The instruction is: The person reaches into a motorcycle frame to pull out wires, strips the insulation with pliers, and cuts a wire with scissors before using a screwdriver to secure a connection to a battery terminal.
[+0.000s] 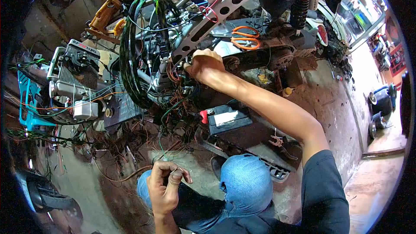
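Observation:
My left hand (164,188) is raised above my knees, thumb and forefinger pinched together. A thin green wire (162,141) hangs down toward its fingers; what lies in the pinch is too small to make out. My right hand (206,64) reaches forward with curled fingers beside the silver metal frame (197,39) of a stripped vehicle. Whatever those fingers grip is hidden behind the hand. Close to their left are a connector with several thin wires (173,76) and a thick bundle of black cables (128,56).
A battery (227,118) with a red terminal cover lies on the floor below my right forearm. Pliers (284,147) rest farther right. A radiator (80,67) and teal plastic part (29,99) are at left. Tangled wires (125,147) spread across the floor. Orange loops (245,38) lie beyond my right hand.

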Motion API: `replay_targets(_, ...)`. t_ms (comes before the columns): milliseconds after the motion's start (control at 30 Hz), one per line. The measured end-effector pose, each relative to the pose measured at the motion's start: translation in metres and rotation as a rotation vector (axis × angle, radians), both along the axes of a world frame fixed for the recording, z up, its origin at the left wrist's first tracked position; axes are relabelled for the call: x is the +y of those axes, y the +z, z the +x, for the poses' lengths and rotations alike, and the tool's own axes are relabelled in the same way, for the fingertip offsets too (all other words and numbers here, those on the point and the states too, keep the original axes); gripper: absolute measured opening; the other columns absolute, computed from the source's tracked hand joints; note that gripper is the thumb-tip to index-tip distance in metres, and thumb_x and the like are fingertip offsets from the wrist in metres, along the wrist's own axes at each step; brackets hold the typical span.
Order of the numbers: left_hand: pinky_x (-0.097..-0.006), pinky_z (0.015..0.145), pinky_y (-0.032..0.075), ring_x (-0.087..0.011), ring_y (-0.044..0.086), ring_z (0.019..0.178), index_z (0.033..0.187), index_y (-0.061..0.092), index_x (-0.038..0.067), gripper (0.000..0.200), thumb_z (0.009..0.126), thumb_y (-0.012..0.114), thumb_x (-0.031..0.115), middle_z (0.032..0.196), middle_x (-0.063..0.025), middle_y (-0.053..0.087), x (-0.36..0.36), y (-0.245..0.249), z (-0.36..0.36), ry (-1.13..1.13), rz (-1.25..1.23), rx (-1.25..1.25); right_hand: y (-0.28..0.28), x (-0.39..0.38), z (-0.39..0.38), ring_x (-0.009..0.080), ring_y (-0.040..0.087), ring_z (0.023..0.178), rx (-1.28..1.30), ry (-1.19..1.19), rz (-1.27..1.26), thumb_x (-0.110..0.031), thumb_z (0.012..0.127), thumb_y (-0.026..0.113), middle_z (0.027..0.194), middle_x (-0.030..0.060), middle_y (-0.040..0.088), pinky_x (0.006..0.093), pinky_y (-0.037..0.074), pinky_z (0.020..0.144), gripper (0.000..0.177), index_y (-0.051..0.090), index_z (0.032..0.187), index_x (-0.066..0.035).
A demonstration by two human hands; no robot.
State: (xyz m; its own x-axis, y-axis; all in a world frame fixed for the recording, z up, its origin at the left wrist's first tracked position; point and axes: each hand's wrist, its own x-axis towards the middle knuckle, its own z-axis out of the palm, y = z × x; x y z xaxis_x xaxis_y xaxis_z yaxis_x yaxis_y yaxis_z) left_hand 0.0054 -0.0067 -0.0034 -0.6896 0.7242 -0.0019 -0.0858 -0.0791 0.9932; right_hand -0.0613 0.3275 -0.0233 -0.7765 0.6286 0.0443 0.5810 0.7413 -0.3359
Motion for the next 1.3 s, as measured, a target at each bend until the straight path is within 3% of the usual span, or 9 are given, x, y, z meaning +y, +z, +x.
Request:
replay_targets(167,-0.0302,0.069,0.054,-0.0178,0.067,0.072,0.1,0.05,-0.001,0.021,0.104,0.064,0.015,0.079,-0.0145,0.068,-0.001,0.0,0.0,0.003,-0.01,-0.009,-0.006,0.011,0.005,0.0428,0.072,0.09,0.104,0.074,0.075,-0.047,0.09,0.07,0.09,0.0235,0.074,0.049,0.059,0.082,0.046,0.076,0.092,-0.001)
replay_targets(433,-0.0291,0.068,0.052,-0.0175,0.067,0.072,0.1,0.05,0.0,0.021,0.104,0.064,0.015,0.079,-0.0146,0.068,0.002,0.004,0.0,0.0,-0.039,0.007,0.001,0.01,0.008,0.0406,0.072,0.091,0.045,0.034,0.043,-0.047,0.09,0.07,0.091,0.0201,0.075,0.0482,0.057,0.083,0.043,0.078,0.094,-0.005)
replay_targets(633,-0.0295,0.068,0.053,-0.0178,0.067,0.072,0.101,0.051,-0.001,0.017,0.103,0.063,0.011,0.081,-0.0144,0.069,-0.004,-0.002,-0.001,0.032,0.029,-0.017,0.025,-0.011,0.068,0.0417,0.071,0.086,0.25,0.224,0.177,-0.034,0.092,0.067,0.092,0.0237,0.073,0.0481,0.057,0.075,0.033,0.076,0.092,-0.001)
replay_targets(700,-0.0301,0.07,0.054,-0.0181,0.067,0.073,0.101,0.052,-0.001,0.012,0.103,0.061,0.006,0.081,-0.0139,0.069,0.0,0.001,-0.003,0.015,0.013,-0.001,0.066,-0.043,0.092,0.0428,0.069,0.078,0.206,0.23,-0.129,-0.027,0.092,0.067,0.084,0.0259,0.071,0.0534,0.055,0.071,0.026,0.073,0.092,-0.002)
replay_targets(767,-0.0306,0.072,0.055,-0.018,0.068,0.077,0.103,0.053,-0.002,0.005,0.101,0.058,-0.002,0.084,-0.0132,0.069,0.005,0.002,-0.004,0.018,0.05,-0.033,0.087,-0.071,0.118,0.0378,0.07,0.076,0.245,0.428,-0.311,-0.023,0.091,0.072,0.088,0.0217,0.072,0.0485,0.055,0.07,0.021,0.073,0.099,-0.003)
replay_targets(800,-0.0321,0.071,0.054,-0.0186,0.066,0.075,0.103,0.049,0.001,0.01,0.105,0.057,0.007,0.084,-0.0128,0.065,0.008,0.005,0.0,-0.008,0.073,-0.112,0.101,-0.091,0.129,0.0357,0.07,0.078,0.216,0.478,-0.426,-0.021,0.089,0.075,0.093,0.0198,0.072,0.0454,0.056,0.072,0.025,0.072,0.107,-0.004)
replay_targets(933,-0.0298,0.077,0.056,-0.0135,0.069,0.087,0.11,0.058,-0.002,0.012,0.103,0.062,0.008,0.091,-0.0088,0.07,0.012,0.006,0.004,-0.062,0.057,0.019,0.116,-0.136,0.145,0.0323,0.069,0.099,0.153,0.698,-0.598,-0.014,0.085,0.081,0.117,0.019,0.065,0.0388,0.057,0.083,0.056,0.06,0.136,-0.004)
replay_targets(1200,-0.03,0.077,0.054,-0.0148,0.066,0.083,0.108,0.056,0.0,0.016,0.103,0.064,0.013,0.096,-0.0095,0.065,-0.012,-0.008,-0.007,0.05,0.107,0.117,0.091,-0.164,0.12,0.0256,0.07,0.098,0.175,0.688,-0.732,-0.011,0.077,0.086,0.112,0.0153,0.069,0.0335,0.056,0.082,0.055,0.066,0.128,-0.003)
replay_targets(1300,-0.0289,0.079,0.055,-0.0131,0.066,0.089,0.108,0.06,-0.002,0.014,0.101,0.066,0.009,0.097,-0.0102,0.069,-0.015,-0.008,-0.008,0.109,0.16,-0.057,0.091,-0.168,0.115,0.0281,0.069,0.1,0.163,0.673,-0.713,-0.014,0.078,0.087,0.113,0.0155,0.069,0.0365,0.056,0.087,0.055,0.066,0.128,-0.002)
